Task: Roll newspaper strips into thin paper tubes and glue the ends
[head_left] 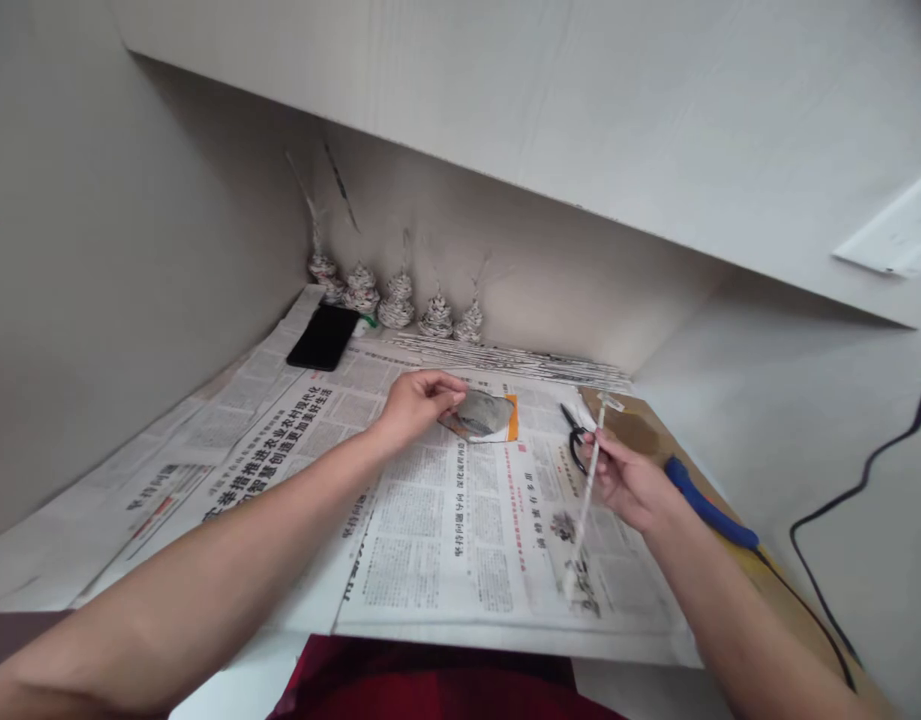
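Observation:
My left hand (422, 405), its fingers pinched together, grips the left edge of a small printed card piece (490, 415) with a grey face and an orange strip at its right end. In my right hand (629, 475) is a thin rolled-paper stick (589, 490), held between thumb and fingers and slanting down toward me. Its lower end is blurred. Black-handled scissors (575, 442) lie just past my right fingers, partly hidden by them. A blue glue gun (707, 505) with a black cord rests to the right of that hand.
Newspaper sheets (407, 560) cover the table. Along the back wall stand several woven paper forms (396, 302) beside a black phone (323, 336). A row of paper sticks (520, 362) lies at the back. Brown cardboard (674, 435) is at right, under a low slanted panel (542, 100).

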`<act>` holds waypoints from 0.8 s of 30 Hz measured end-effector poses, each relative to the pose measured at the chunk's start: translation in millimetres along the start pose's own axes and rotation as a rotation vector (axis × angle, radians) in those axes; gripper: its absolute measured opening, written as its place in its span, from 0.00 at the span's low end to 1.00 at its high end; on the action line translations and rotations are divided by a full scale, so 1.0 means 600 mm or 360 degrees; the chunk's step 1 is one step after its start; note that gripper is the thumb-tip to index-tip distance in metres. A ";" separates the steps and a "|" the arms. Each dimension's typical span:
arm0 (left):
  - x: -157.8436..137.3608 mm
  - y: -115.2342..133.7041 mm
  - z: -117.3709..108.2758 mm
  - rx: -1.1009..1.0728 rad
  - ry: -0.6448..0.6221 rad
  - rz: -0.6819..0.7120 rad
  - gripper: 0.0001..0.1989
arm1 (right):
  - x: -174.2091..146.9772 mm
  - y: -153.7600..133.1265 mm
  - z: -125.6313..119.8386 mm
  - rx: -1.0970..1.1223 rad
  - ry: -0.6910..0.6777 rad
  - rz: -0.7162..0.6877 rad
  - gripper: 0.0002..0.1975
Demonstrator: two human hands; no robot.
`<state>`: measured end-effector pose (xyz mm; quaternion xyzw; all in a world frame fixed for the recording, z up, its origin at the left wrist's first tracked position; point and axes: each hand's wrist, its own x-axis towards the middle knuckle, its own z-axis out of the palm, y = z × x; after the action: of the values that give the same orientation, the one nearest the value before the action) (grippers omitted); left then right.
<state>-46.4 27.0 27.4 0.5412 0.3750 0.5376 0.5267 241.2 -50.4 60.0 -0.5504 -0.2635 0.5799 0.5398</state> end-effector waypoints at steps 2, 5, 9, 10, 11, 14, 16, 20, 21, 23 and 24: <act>0.001 -0.006 -0.002 0.0159 -0.0064 0.0084 0.09 | 0.028 -0.001 0.004 0.0132 0.0033 -0.0021 0.05; 0.000 -0.013 -0.003 0.0330 -0.0123 0.0156 0.09 | 0.065 -0.011 0.017 0.0047 0.0052 -0.0048 0.09; -0.001 -0.013 -0.003 0.0493 -0.0155 0.0145 0.10 | 0.122 -0.037 0.050 -0.0109 0.0064 -0.0090 0.12; -0.002 -0.012 -0.003 0.0531 -0.0144 0.0147 0.10 | 0.138 -0.047 0.060 -0.0153 0.0052 -0.0093 0.12; -0.002 -0.011 -0.003 0.0559 -0.0123 0.0158 0.10 | 0.153 -0.056 0.070 -0.0201 0.0037 -0.0095 0.12; 0.001 -0.006 -0.007 0.0604 -0.0013 0.0211 0.10 | 0.191 -0.079 0.100 -0.0367 -0.0014 -0.0123 0.11; 0.003 -0.003 -0.009 0.0610 0.0060 0.0226 0.09 | 0.207 -0.079 0.117 -0.0483 -0.0027 -0.0154 0.09; 0.004 0.005 -0.012 0.0597 0.0125 0.0234 0.08 | 0.213 -0.038 0.142 -0.0654 -0.0074 -0.0213 0.05; 0.003 0.006 -0.011 0.0588 0.0125 0.0237 0.08 | 0.211 -0.024 0.146 -0.0669 -0.0089 -0.0234 0.04; 0.002 0.004 -0.010 0.0562 0.0102 0.0247 0.09 | 0.206 0.002 0.151 -0.0664 -0.0117 -0.0289 0.03; 0.002 0.002 -0.009 0.0545 0.0091 0.0256 0.10 | 0.203 0.013 0.153 -0.0649 -0.0126 -0.0324 0.04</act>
<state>-51.8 28.9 27.9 0.6357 0.4312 0.5215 0.3714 176.7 85.7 33.3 -0.5954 -0.4505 0.4782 0.4624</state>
